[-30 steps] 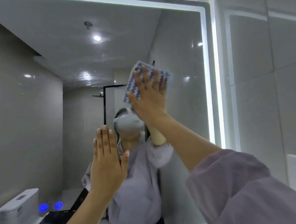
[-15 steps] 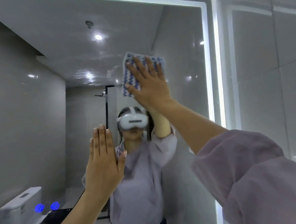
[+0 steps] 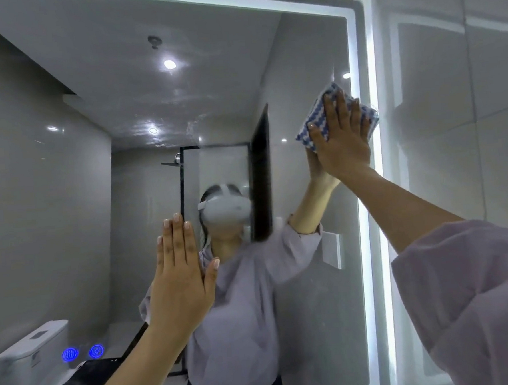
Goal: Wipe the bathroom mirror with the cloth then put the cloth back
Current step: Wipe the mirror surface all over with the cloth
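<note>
The bathroom mirror (image 3: pixel 99 118) fills most of the head view, framed by a lit white strip. A blue-and-white patterned cloth (image 3: pixel 314 123) is pressed flat on the glass near the mirror's upper right edge. My right hand (image 3: pixel 343 140) lies over it with the palm down and fingers spread, covering most of the cloth. Flat against the glass lower down, left of centre, is my left hand (image 3: pixel 182 274), fingers together and holding nothing. The glass reflects a person in a lilac shirt wearing a white headset.
Grey wall tiles (image 3: pixel 449 91) stand right of the mirror's lit edge (image 3: pixel 379 199). Two blue glowing touch icons (image 3: pixel 83 352) sit low on the glass at the left. A white toilet cistern (image 3: pixel 24 355) shows in the reflection at the lower left.
My right hand has slid the cloth from the upper middle of the glass to the right, up to the lit edge. My left hand has stayed flat on the glass.
</note>
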Demonstrator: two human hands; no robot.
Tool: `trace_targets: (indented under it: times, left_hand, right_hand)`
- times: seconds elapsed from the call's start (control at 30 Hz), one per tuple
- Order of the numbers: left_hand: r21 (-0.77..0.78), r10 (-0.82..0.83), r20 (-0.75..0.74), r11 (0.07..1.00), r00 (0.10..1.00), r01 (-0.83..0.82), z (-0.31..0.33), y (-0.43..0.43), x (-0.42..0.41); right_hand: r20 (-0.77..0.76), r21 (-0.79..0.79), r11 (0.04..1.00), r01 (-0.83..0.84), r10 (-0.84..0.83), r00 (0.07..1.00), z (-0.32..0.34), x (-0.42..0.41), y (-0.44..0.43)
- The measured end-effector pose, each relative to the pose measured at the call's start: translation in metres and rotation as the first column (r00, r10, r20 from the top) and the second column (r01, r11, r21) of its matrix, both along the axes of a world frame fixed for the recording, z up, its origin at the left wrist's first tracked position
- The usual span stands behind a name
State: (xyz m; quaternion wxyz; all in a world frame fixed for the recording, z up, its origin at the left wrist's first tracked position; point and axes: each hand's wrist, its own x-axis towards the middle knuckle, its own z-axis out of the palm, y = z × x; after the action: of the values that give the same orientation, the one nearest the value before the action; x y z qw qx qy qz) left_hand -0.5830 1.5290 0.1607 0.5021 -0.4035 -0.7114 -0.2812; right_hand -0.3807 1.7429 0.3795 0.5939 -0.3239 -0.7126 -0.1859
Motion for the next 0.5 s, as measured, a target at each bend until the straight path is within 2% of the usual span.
trace_targets:
  times: [0.5]
  left_hand:
    - [0.014, -0.037, 0.003, 0.999, 0.999, 0.037, 0.000, 0.000, 0.003]
  right_hand:
    - [-0.027, 0.003, 1.000, -0.008, 0.008, 1.000, 0.013, -0.025, -0.025]
